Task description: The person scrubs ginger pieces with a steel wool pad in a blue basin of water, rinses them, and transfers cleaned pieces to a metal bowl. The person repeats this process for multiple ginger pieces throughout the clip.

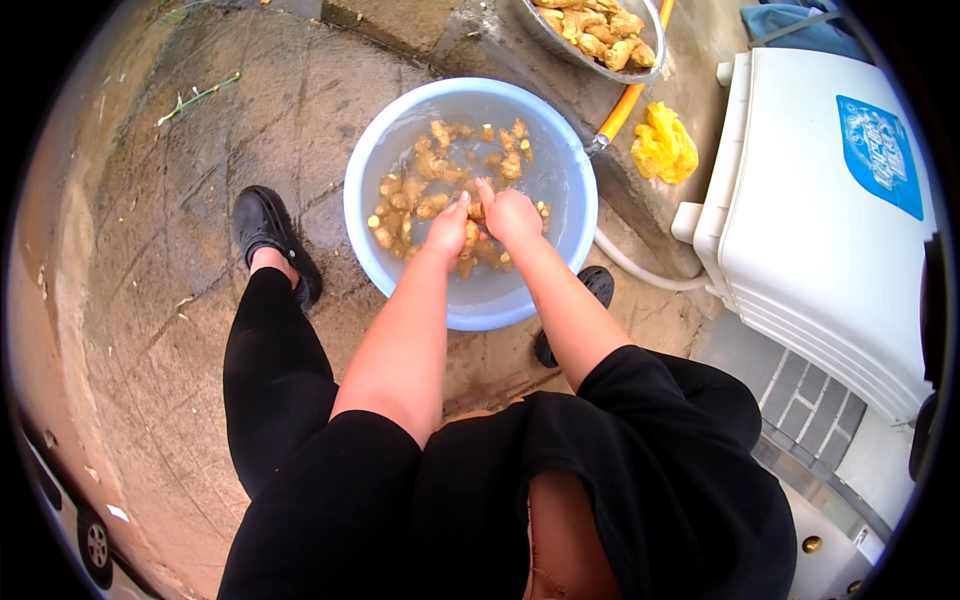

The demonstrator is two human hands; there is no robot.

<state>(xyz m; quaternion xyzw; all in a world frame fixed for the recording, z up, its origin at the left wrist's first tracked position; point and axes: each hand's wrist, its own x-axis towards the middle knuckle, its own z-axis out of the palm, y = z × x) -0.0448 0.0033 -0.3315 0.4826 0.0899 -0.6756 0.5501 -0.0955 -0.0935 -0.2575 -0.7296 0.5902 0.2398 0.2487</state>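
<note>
A round light-blue plastic basin [360, 247] of cloudy water sits on the ground before me. Several knobbly ginger roots [442, 165] lie in the water, some with pale cut ends. Over the middle of the basin, my left hand [448, 231] and my right hand [514, 217] are close together, thumbs uppermost. Between them they hold a piece of ginger root [472, 231] at the water. My fingertips are mostly hidden under the hands and in the water.
A metal bowl [540, 45] heaped with ginger stands beyond the basin. Near it, an orange-yellow hose [624, 112] ends at the basin's rim, beside a crumpled yellow plastic bag [664, 144]. A white appliance [795, 180] with a pale hose [645, 276] stands on the right. The paving [187, 247] is wet.
</note>
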